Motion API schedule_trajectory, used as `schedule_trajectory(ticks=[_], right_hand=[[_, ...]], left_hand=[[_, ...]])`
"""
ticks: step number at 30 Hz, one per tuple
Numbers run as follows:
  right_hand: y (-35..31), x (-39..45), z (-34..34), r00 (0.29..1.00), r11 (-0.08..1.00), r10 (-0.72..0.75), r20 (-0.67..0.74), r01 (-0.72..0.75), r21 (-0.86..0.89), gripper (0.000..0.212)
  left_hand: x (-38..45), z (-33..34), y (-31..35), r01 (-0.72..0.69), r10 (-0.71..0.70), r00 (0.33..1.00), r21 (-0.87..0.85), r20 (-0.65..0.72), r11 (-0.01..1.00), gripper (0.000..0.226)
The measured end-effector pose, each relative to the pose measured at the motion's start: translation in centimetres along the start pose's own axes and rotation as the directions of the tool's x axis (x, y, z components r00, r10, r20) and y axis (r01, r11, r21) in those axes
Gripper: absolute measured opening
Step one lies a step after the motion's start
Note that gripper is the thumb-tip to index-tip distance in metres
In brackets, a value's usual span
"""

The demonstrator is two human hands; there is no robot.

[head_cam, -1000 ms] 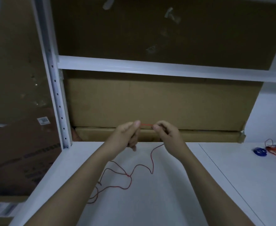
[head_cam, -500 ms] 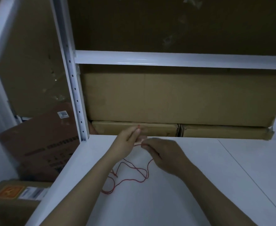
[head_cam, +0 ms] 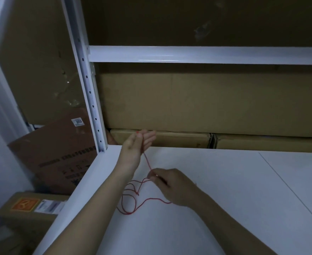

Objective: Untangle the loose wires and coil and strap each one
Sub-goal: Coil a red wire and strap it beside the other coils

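A thin red wire [head_cam: 147,163] runs from my left hand [head_cam: 135,147] down to my right hand [head_cam: 171,186], then trails in loose loops on the white table [head_cam: 234,199]. My left hand is raised near the table's back edge with its fingers stretched out. Its thumb pins the wire's end against the forefinger, and the red tip shows above the thumb. My right hand is lower and nearer to me, pinching the wire between thumb and fingertips just above the table. The stretch between my hands is nearly taut.
A white perforated shelf post [head_cam: 89,92] stands at the table's back left corner, with a crossbeam [head_cam: 206,54] above. Cardboard boxes [head_cam: 206,102] fill the space behind the table. More boxes [head_cam: 55,157] lean and lie on the floor at left.
My hands were close together at the same height. My right hand has now drawn down and toward me along the wire, while the left hand stays up with its fingers spread. The view shifted left.
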State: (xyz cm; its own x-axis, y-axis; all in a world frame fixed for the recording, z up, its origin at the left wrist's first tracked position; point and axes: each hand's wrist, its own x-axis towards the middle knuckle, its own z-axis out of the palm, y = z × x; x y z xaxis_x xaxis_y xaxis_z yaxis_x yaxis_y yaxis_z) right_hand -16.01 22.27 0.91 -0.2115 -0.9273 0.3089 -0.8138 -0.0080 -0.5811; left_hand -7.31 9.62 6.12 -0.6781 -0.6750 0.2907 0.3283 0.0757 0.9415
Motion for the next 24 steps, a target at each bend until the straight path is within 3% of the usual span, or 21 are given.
schedule_trajectory(ticks=[1, 3, 4, 6, 8, 10, 12, 14, 16, 19, 21, 24], right_hand=[[-0.3, -0.1, -0.2, 0.999, 0.995, -0.053, 0.012, 0.054, -0.082, 0.025], [-0.7, 0.4, -1.7, 0.994, 0.982, -0.104, -0.035, 0.097, -0.162, 0.024], [-0.6, 1.0, -2.6, 0.989, 0.977, -0.119, -0.090, 0.101, -0.189, 0.023], [-0.1, 2.4, -4.5, 0.976, 0.985, -0.086, -0.199, 0.054, -0.163, 0.022], [0.7, 3.6, -5.6, 0.974, 1.000, 0.020, -0.227, -0.019, 0.008, 0.019], [1.4, 4.3, -5.1, 0.977, 0.985, 0.092, -0.192, -0.061, 0.163, 0.019], [1.7, 4.3, -3.3, 0.979, 0.963, 0.142, -0.143, -0.103, 0.248, 0.022], [1.5, 3.7, -1.0, 0.980, 0.949, 0.179, -0.090, -0.148, 0.278, 0.025], [1.1, 2.7, 1.1, 0.989, 0.963, 0.143, -0.026, -0.133, 0.233, 0.023], [0.1, 0.9, 2.7, 1.000, 0.999, 0.008, 0.020, -0.007, -0.046, 0.025], [-0.3, 0.3, 2.5, 0.997, 0.979, -0.073, 0.003, 0.072, -0.190, 0.026], [-0.9, 0.4, 0.8, 0.989, 0.986, -0.123, -0.087, 0.112, -0.122, 0.023]], left_hand=[[0.1, -0.7, -0.7, -0.048, 0.052, 0.998, 0.186, -0.021, 0.981, 0.025], [-0.2, -2.3, -1.8, -0.098, 0.085, 0.995, 0.519, 0.048, 0.849, 0.023], [-0.5, -2.8, -2.1, -0.090, 0.022, 0.992, 0.592, 0.121, 0.801, 0.024], [-1.2, -3.3, -2.4, -0.026, -0.150, 0.956, 0.582, 0.252, 0.813, 0.028], [-2.1, -3.2, -1.8, 0.074, -0.251, 0.908, 0.461, 0.335, 0.884, 0.036], [-2.8, -2.8, -0.7, 0.183, -0.244, 0.890, 0.190, 0.384, 0.965, 0.037], [-3.1, -2.2, 0.4, 0.300, -0.226, 0.911, -0.177, 0.345, 0.937, 0.032], [-2.5, -2.0, 0.5, 0.237, -0.168, 0.962, -0.349, 0.216, 0.907, 0.031], [-1.8, -1.9, 0.1, 0.084, -0.062, 0.993, -0.218, 0.105, 0.972, 0.029], [-1.2, -1.9, -0.9, -0.063, 0.058, 0.998, 0.143, 0.040, 0.988, 0.027], [-1.1, -2.7, -2.0, -0.092, 0.072, 0.995, 0.398, 0.064, 0.913, 0.026], [-1.6, -4.1, -3.3, -0.116, -0.011, 0.984, 0.695, 0.176, 0.710, 0.032]])
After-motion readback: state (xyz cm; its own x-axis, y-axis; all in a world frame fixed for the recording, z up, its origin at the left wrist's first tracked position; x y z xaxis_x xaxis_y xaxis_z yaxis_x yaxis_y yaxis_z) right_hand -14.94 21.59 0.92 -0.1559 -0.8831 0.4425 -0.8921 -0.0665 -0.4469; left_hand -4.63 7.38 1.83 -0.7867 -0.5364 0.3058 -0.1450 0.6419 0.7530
